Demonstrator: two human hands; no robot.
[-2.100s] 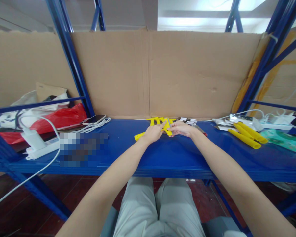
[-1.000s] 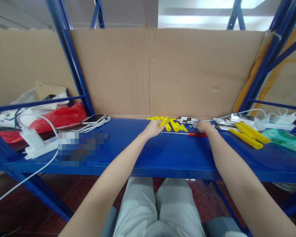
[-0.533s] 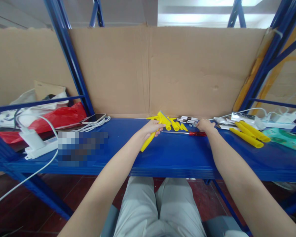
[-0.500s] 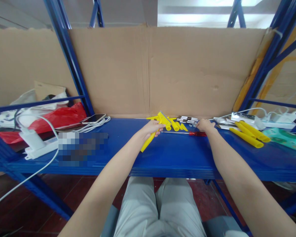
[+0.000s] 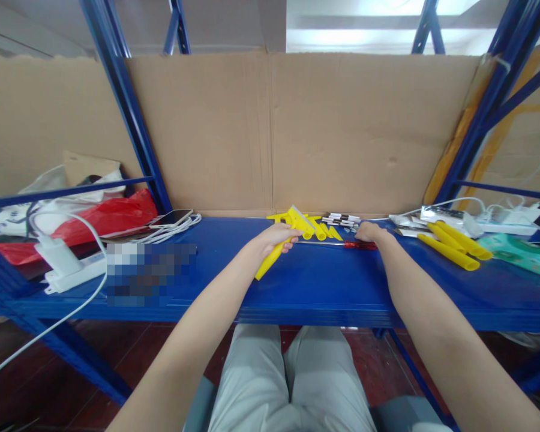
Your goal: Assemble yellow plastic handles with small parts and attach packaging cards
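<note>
Yellow T-shaped tool (image 5: 269, 261) in the left hand (image 5: 276, 236)

Over there, the left hand grasps its smooth, round handle, which slants toward the front edge of the counter (image 5: 315, 288). The wide head, edged with a pale strip, points toward the back edge. The right hand (image 5: 369, 232) bends down beside the red-handled screwdriver (image 5: 360, 245); I can't tell whether it grips anything.

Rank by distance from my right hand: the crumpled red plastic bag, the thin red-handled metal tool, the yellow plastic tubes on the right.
1. Red-handled tool, by your right hand.
2. Yellow tubes, to its right.
3. Red bag, far left.
</note>
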